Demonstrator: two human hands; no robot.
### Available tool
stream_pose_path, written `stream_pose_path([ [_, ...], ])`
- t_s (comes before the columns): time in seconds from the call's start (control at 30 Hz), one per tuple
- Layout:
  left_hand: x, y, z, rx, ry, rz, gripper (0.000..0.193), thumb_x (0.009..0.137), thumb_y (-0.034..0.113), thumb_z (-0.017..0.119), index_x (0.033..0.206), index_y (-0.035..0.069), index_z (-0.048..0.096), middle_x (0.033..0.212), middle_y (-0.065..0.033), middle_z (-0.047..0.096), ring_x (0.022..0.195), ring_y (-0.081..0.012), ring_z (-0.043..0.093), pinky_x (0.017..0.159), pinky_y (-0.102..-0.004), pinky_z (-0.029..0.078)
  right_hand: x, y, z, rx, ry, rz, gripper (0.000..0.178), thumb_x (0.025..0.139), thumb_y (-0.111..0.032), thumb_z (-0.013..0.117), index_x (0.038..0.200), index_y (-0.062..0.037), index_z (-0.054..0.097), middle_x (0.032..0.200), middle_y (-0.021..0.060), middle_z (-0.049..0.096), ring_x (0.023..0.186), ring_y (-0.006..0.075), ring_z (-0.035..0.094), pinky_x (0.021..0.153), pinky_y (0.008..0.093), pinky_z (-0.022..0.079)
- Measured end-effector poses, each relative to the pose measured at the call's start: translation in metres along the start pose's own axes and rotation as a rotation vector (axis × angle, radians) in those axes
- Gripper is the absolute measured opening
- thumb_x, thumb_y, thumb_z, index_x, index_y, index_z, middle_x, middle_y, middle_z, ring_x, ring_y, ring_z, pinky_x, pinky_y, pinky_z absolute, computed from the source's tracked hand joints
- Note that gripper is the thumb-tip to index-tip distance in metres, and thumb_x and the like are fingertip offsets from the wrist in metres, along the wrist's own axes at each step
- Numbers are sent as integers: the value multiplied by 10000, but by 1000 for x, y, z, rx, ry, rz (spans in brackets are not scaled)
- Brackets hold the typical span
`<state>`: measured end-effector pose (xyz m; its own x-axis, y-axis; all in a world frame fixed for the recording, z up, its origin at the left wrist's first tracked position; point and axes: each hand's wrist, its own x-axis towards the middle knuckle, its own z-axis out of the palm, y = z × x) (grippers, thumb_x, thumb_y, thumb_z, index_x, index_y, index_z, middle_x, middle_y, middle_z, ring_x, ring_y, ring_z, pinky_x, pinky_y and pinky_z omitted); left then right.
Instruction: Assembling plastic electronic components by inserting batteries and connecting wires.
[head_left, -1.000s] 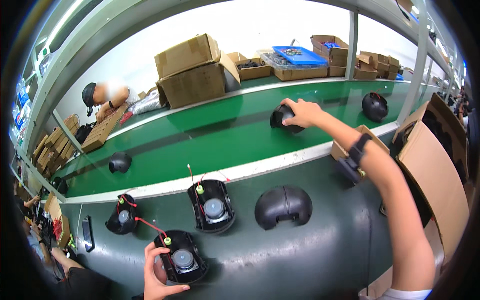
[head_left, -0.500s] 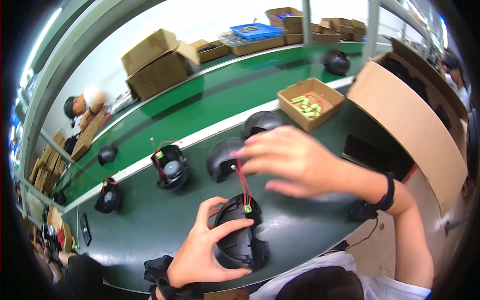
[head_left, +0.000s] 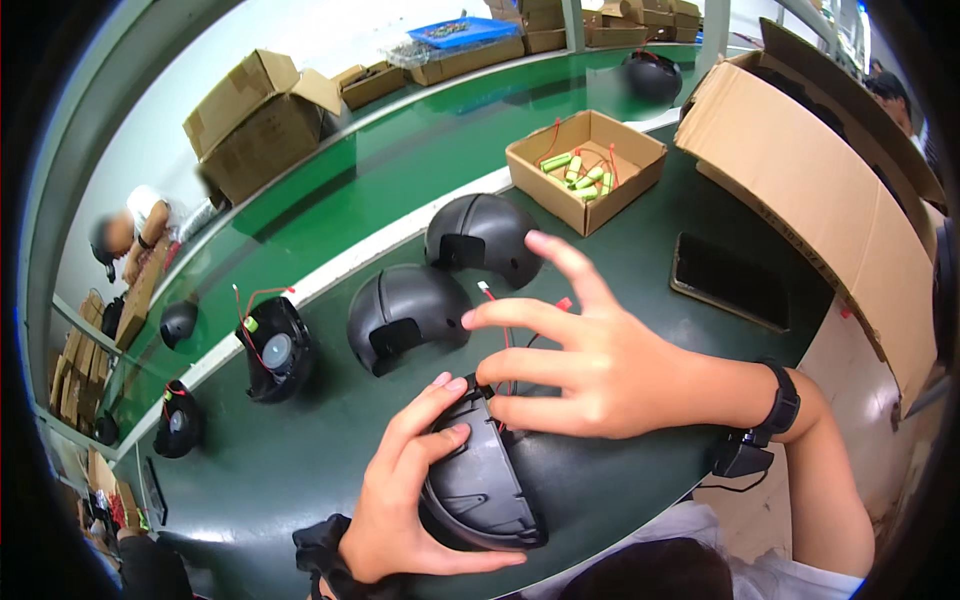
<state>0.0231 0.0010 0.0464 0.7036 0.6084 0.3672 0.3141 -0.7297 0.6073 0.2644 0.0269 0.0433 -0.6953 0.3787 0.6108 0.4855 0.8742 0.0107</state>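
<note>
Your left hand (head_left: 405, 505) grips a black dome-shaped housing (head_left: 480, 480) from its left side, with the thumb under its lower rim and the fingers bent over its ribbed wall. The housing stands tilted on the dark green worktop (head_left: 280, 470), close to your body. Your right hand (head_left: 580, 360) is spread over its top; the fingers are open and they touch thin red wires (head_left: 505, 340) at the upper edge. Just behind lie two closed black dome shells (head_left: 405, 310), side by side. To the left is an open housing with a speaker inside (head_left: 272, 350). A small cardboard box with green battery cells (head_left: 585, 165) stands further back.
</note>
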Motion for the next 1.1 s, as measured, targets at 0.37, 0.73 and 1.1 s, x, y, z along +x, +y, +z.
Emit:
stream_pose_path([
  [0.37,-7,-2,5,95,93,-37,785,420,394,932,1073,55,657,1391,-299,367,1223,-425,494,1017,-475,398,-6,-23,-4,166,-144,-85,59,782,-115,616,741,-79,593,852,-10,580,831,136,594,916,541,433],
  [0.73,-7,5,6,32,104,-45,719,436,338,917,1042,46,662,1394,-285,367,1236,-414,472,1038,-474,368,4,-36,-16,127,-253,-8,162,694,-136,648,733,-38,525,650,63,501,631,189,526,589,328,457],
  [1.1,-8,2,3,4,111,-28,698,440,322,910,1031,48,659,1394,-273,369,1234,-414,468,1040,-470,359,4,-39,-10,-104,-15,-165,88,632,-156,601,674,-91,559,703,12,415,709,187,473,695,356,421],
])
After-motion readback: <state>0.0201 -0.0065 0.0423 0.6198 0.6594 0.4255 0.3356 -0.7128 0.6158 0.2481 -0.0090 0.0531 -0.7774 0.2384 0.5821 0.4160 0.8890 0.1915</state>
